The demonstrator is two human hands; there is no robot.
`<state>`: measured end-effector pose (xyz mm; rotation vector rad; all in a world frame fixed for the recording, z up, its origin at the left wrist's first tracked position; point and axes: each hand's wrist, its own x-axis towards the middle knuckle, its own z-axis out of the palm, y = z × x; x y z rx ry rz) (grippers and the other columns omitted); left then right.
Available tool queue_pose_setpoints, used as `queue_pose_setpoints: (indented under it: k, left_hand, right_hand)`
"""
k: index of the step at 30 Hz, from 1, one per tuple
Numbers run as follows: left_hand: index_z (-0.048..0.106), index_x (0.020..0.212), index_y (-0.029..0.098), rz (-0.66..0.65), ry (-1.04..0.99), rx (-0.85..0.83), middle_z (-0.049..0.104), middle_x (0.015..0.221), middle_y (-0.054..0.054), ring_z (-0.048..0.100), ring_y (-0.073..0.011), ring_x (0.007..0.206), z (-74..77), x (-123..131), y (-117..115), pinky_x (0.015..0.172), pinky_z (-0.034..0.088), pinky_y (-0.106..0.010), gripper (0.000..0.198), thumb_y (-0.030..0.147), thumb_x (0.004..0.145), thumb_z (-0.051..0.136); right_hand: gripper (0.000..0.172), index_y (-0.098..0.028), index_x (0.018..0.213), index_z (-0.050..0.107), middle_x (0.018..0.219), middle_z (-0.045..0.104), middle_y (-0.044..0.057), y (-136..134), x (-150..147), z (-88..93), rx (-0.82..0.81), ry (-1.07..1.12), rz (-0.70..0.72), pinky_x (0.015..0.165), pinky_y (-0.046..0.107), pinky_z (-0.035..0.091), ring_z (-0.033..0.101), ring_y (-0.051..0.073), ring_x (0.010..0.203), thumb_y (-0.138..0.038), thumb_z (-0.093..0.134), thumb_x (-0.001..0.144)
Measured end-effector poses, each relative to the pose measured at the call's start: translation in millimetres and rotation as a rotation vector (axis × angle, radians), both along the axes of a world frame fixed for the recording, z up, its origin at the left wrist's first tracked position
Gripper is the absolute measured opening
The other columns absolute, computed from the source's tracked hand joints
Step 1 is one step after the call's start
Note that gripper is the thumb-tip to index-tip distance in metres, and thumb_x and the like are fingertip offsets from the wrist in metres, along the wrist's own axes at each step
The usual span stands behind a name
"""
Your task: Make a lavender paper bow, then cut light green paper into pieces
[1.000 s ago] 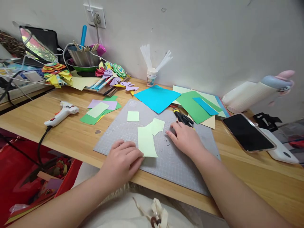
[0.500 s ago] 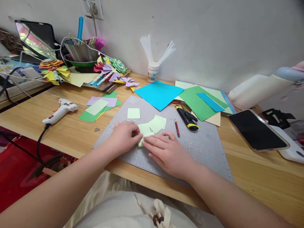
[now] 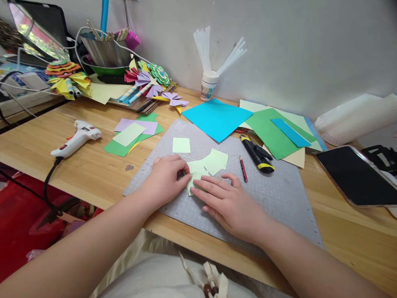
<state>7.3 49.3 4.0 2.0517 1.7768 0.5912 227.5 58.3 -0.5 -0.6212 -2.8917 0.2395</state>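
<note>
Light green paper [image 3: 194, 180] lies on the grey cutting mat [image 3: 273, 203] between my hands. My left hand [image 3: 167, 179] has its thumb and forefinger pinched at the paper's left edge. With fingers stretched out flat, my right hand [image 3: 226, 200] rests on the paper's right part. Several more pale green pieces [image 3: 216, 161] overlap just above, partly hidden by the hands. A separate pale green square [image 3: 181, 145] lies further up on the mat. To the right are a red pencil [image 3: 243, 169] and a black and yellow cutter [image 3: 257, 154].
A blue sheet [image 3: 217, 119] and green sheets [image 3: 273, 132] lie at the back. A white glue gun [image 3: 76, 138] and paper scraps [image 3: 128, 134] are on the left. A cup of white sticks [image 3: 208, 87] stands by the wall; a phone [image 3: 356, 176] is at right.
The view has shifted a little, so the table things appear moved and slightly larger. Both hands keep nearly the same place at the green paper.
</note>
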Motion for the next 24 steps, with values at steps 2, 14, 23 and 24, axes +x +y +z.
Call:
queue_pose_setpoints:
  k: [2, 14, 23, 24]
  left_hand:
    - [0.061, 0.075, 0.021, -0.001, 0.008, 0.009, 0.066, 0.085, -0.001, 0.060, -0.0200, 0.088, -0.2, -0.1, -1.3, 0.081, 0.037, -0.038, 0.011, 0.028, 0.083, 0.058]
    - [0.062, 0.075, 0.021, 0.008, -0.010, 0.028, 0.065, 0.084, 0.001, 0.060, -0.0190, 0.086, -1.9, -1.0, -4.1, 0.083, 0.037, -0.039, 0.011, 0.025, 0.084, 0.058]
    - [0.061, 0.073, 0.020, 0.026, -0.018, 0.028, 0.064, 0.084, 0.000, 0.060, -0.0186, 0.085, -3.2, -2.1, -4.0, 0.083, 0.038, -0.039, 0.010, 0.024, 0.082, 0.060]
    - [0.061, 0.073, 0.020, 0.026, -0.019, 0.026, 0.064, 0.084, 0.000, 0.060, -0.0186, 0.085, -2.9, -2.1, -3.9, 0.083, 0.038, -0.039, 0.010, 0.024, 0.082, 0.061]
  right_hand:
    - [0.036, -0.025, 0.135, 0.051, 0.144, 0.052, 0.004, 0.2, 0.5, 1.2, -0.014, -0.012, 0.004, 0.102, 0.049, 0.022, 0.044, 0.022, 0.133, -0.028, 0.034, 0.103]
    - [0.035, -0.028, 0.134, 0.051, 0.146, 0.050, 0.001, 0.5, 0.7, -0.4, -0.033, -0.043, 0.007, 0.105, 0.050, 0.020, 0.044, 0.021, 0.134, -0.027, 0.034, 0.103]
    - [0.035, -0.029, 0.134, 0.052, 0.146, 0.050, 0.003, 0.9, -0.2, 0.6, -0.020, -0.045, 0.006, 0.105, 0.053, 0.024, 0.046, 0.022, 0.132, -0.025, 0.036, 0.102]
    - [0.035, -0.030, 0.134, 0.052, 0.146, 0.050, 0.003, 0.7, -0.2, 0.7, -0.019, -0.047, 0.004, 0.105, 0.053, 0.025, 0.046, 0.022, 0.133, -0.025, 0.036, 0.102]
